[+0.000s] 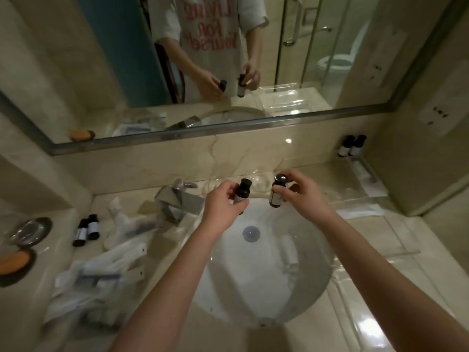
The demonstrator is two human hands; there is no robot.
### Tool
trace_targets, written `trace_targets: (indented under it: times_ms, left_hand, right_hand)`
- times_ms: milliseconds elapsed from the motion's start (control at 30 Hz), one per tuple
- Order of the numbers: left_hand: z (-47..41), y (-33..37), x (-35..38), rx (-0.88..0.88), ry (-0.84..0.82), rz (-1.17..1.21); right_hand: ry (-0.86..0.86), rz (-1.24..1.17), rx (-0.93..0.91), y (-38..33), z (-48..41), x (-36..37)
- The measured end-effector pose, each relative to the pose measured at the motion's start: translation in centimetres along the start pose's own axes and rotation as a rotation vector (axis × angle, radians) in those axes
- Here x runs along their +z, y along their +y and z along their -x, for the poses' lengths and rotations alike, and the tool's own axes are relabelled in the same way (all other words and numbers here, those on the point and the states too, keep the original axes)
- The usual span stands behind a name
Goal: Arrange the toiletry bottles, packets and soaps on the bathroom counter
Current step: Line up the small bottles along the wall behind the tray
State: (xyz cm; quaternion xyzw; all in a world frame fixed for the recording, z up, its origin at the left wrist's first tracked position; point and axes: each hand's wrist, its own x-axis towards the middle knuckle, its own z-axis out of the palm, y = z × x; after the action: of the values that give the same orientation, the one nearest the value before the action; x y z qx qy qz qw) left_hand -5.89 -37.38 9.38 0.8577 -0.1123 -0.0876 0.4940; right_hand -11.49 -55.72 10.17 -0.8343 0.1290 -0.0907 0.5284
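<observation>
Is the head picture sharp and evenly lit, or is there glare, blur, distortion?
Head view: dim, warm light; bright glare on the counter at lower right; the mirror frame bows from the wide lens; the packets at left are blurred.

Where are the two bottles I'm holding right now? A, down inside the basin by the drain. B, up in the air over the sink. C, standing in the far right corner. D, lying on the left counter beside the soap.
B: the left hand grips the left bottle and the right hand grips the right bottle, both in the air above the sink.
</observation>
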Motion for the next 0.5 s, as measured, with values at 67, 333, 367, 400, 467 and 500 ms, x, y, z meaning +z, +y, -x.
trace_targets:
  times_ms: [67,333,367,400,467,500]
  left_hand:
    - [-0.6,1.0,2.2,0.012,-0.044,-0.044]
    - [-5.9,5.8,12.1,-0.008,-0.178,-0.090]
    - [-6.8,6.1,13.1,-0.021,-0.185,-0.092]
    - [-7.6,6.4,14.0,-0.039,-0.190,-0.089]
    - [-9.6,6.6,15.8,-0.070,-0.193,-0.080]
    - [-10.6,6.7,16.6,-0.082,-0.194,-0.081]
  right_hand:
    - [0.002,0.021,0.027,1.4,-0.1,-1.8]
    - [0.117,0.155,0.158,7.5,-4.8,-9.9]
    - [0.122,0.176,0.162,8.2,-5.7,-10.6]
    - [0.123,0.197,0.165,8.7,-6.5,-11.2]
    - [0.123,0.230,0.181,9.6,-8.2,-12.2]
    - [0.127,0.239,0.192,10.0,-9.1,-12.6]
